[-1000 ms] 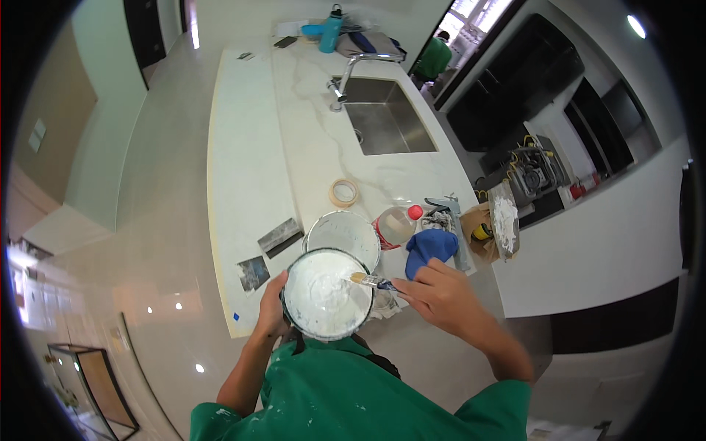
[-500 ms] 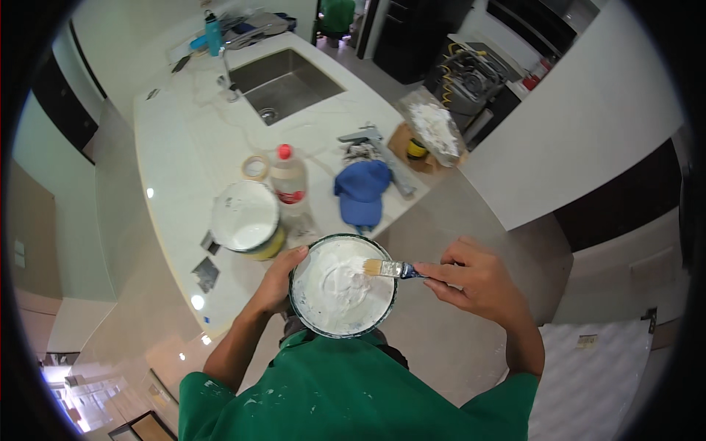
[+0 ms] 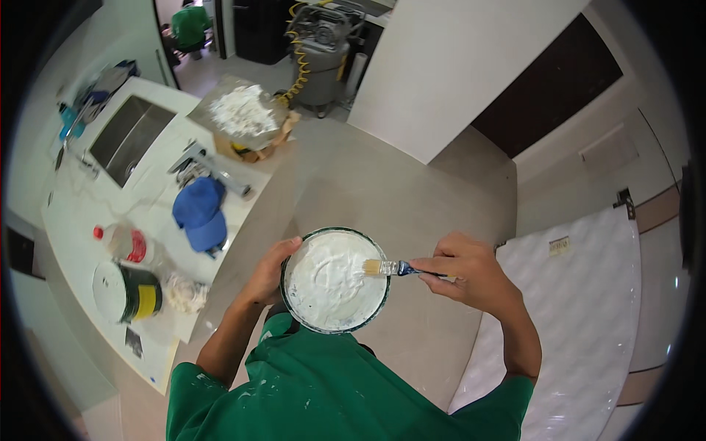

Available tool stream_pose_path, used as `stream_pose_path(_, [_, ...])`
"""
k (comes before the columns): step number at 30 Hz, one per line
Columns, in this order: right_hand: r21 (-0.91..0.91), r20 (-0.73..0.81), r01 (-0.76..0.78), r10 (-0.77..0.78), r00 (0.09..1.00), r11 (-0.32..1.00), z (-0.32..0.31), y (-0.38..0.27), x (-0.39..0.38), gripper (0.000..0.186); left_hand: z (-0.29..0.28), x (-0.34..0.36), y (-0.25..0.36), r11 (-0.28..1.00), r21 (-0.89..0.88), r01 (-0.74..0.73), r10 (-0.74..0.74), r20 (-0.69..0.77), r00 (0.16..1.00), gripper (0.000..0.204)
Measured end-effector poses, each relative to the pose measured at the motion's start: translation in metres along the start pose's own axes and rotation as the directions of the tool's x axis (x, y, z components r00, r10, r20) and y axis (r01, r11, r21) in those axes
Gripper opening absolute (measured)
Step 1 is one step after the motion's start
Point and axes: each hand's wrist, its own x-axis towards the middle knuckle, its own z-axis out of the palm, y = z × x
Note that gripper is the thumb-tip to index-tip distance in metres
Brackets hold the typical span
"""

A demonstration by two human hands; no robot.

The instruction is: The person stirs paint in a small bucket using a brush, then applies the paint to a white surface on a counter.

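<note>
My left hand grips a round, dark-rimmed container of thick white paste by its left side, in front of my green shirt. My right hand is closed on the handle of a paintbrush, whose pale bristles touch the paste at the container's right part. To the left, on the white countertop, lie a blue cap, a metal tool, a red-capped plastic bottle and a paint can with a yellow label.
A tray of white compound rests by the counter's far corner, near the sink. An air compressor with a coiled yellow hose stands beyond. A person in green is in the doorway. A wrapped white slab is at the right.
My view has swung right, so the counter has shifted left and the white slab has come into view. I still hold the container and brush, now away from the counter.
</note>
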Motion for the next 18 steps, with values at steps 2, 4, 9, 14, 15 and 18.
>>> stream_pose_path(2, [-0.009, 0.032, -0.075, 0.076, 0.997, 0.997, -0.011, 0.030, -0.005, 0.030, 0.017, 0.037, 0.002, 0.997, 0.012, 0.071, -0.071, -0.054, 0.996, 0.050])
stream_pose_path(4, [0.121, -0.001, -0.161, 0.163, 0.987, 0.979, -0.023, 0.063, -0.003, 0.032, 0.025, 0.073, 0.006, 0.993, -0.048, 0.108, -0.108, -0.014, 0.994, 0.048])
stream_pose_path(9, [0.155, 0.093, -0.260, 0.248, 0.964, 0.953, -0.046, 0.163, 0.033, 0.036, 0.029, 0.185, 0.022, 0.985, -0.102, 0.141, -0.133, 0.078, 0.988, 0.045])
stream_pose_path(14, [0.088, 0.108, -0.268, 0.259, 0.960, 0.959, -0.090, 0.260, 0.103, 0.034, 0.036, 0.312, 0.057, 0.992, -0.098, 0.078, -0.060, 0.177, 0.982, 0.045])
stream_pose_path(15, [0.080, 0.122, -0.297, 0.287, 0.950, 0.951, -0.105, 0.278, 0.118, 0.033, 0.042, 0.340, 0.070, 0.992, -0.065, 0.105, -0.095, 0.143, 0.985, 0.045])
stream_pose_path(18, [0.091, 0.133, -0.364, 0.351, 0.927, 0.927, -0.135, 0.324, 0.161, 0.028, 0.054, 0.407, 0.106, 0.994, -0.044, 0.105, -0.095, 0.182, 0.979, 0.046])
